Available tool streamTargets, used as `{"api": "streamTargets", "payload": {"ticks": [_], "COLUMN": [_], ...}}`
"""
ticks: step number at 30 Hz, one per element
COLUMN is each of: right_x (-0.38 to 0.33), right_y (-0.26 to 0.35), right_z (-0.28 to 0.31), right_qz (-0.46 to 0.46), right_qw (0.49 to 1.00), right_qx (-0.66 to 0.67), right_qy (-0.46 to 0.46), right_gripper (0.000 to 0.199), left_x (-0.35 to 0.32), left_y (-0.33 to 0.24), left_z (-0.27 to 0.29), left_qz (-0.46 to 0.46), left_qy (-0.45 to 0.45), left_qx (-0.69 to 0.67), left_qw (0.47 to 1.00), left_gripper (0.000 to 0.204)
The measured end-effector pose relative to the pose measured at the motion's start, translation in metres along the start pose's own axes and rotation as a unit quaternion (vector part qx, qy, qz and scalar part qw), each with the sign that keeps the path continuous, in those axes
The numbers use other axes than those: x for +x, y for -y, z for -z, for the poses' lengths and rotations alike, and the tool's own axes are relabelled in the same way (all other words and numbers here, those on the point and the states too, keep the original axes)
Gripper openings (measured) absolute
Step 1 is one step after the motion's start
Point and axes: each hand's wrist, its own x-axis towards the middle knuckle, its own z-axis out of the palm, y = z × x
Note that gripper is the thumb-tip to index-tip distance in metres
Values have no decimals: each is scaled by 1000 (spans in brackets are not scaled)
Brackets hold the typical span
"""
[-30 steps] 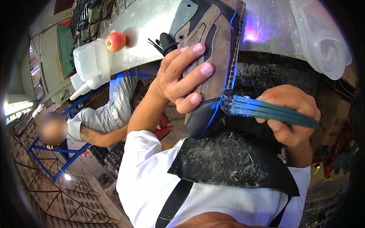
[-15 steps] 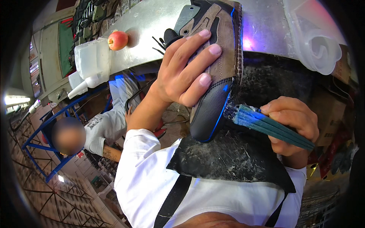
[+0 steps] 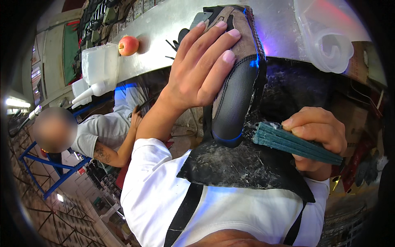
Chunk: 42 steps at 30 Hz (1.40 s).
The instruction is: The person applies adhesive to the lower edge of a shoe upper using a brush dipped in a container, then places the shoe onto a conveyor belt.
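My left hand grips a shoe upper, brown suede above and dark grey at the toe with blue trim. The toe points down toward my chest. My right hand is closed on a teal green brush whose bristle end touches the edge of the toe. A black apron, smeared with dried white glue, lies under both hands over my white shirt.
A metal worktop runs across the top, with a red apple, a white plastic jug and a clear plastic container on it. Another person in a grey shirt sits at lower left beside a blue frame.
The shoe has swung more upright with its toe lower. The brush has moved down with it and stays against the toe edge. The other person at left has shifted slightly.
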Motion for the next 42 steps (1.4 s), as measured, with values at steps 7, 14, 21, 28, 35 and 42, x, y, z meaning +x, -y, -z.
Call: {"api": "streamTargets", "payload": {"ticks": [7, 14, 21, 28, 35, 42], "right_x": [4, 12, 33, 57, 97, 143], "right_y": [15, 35, 69, 86, 105, 124], "right_z": [7, 18, 39, 60, 82, 104], "right_qz": [20, 36, 19, 16, 52, -8], "right_qw": [998, 991, 983, 946, 909, 895], "right_qx": [-50, -127, -181, -324, -403, -386], "right_qy": [-11, -17, 10, 18, 95, 224], "right_gripper": [24, 29, 32, 38, 32, 28], "left_x": [8, 21, 49, 79, 105, 119], "left_y": [2, -2, -10, -14, -10, -5], "left_z": [-12, -9, -7, -8, -7, -15], "left_qz": [15, 50, 89, 124, 148, 151], "left_qy": [-51, -22, 24, 63, 115, 124], "left_qx": [-9, 15, 39, 64, 48, 38], "left_qw": [999, 998, 995, 988, 981, 980], "left_gripper": [44, 61, 68, 81, 90, 87]}}
